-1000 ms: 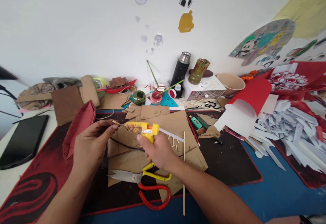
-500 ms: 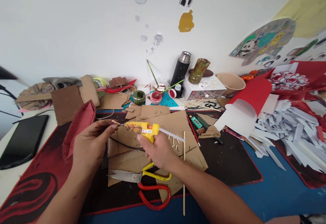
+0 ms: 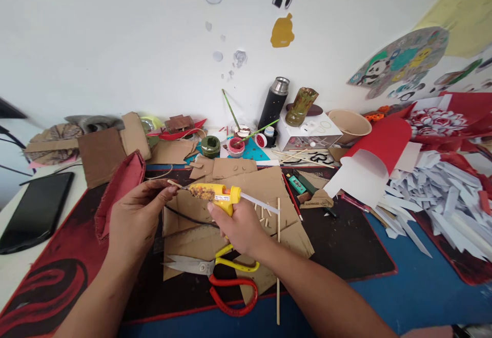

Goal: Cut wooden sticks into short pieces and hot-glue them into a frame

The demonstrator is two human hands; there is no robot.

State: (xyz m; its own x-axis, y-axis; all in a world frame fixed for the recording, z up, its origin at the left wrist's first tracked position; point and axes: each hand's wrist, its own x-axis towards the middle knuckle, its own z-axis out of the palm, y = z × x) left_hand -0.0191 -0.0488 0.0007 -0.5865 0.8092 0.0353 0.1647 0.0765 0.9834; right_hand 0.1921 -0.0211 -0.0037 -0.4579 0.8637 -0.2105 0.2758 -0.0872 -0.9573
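Note:
My right hand [image 3: 244,225] is wrapped round the handle of a yellow hot glue gun [image 3: 207,193] with brown-stained sides. A whitish glue stick [image 3: 259,203] pokes out of its back end, and its nozzle points left. Between the thumb and fingertips of my left hand [image 3: 142,204] is a small thin wooden stick piece [image 3: 175,183], right at the nozzle; whether they touch I cannot tell. Below the hands lie scissors [image 3: 211,271] with one yellow and one red handle. Under the gun is flat cardboard [image 3: 253,184] with several short stick pieces on it.
A long thin wooden stick [image 3: 278,276] lies beside the scissors. A red cardboard boat-like piece [image 3: 119,194] rests at left, near a black tablet [image 3: 36,212]. Behind stand paint pots [image 3: 210,146], a black flask [image 3: 273,103] and a white box [image 3: 307,135]. White paper strips [image 3: 453,194] are heaped right.
Almost nothing differs. The camera view has shifted very slightly; both hands and the glue gun keep the same position.

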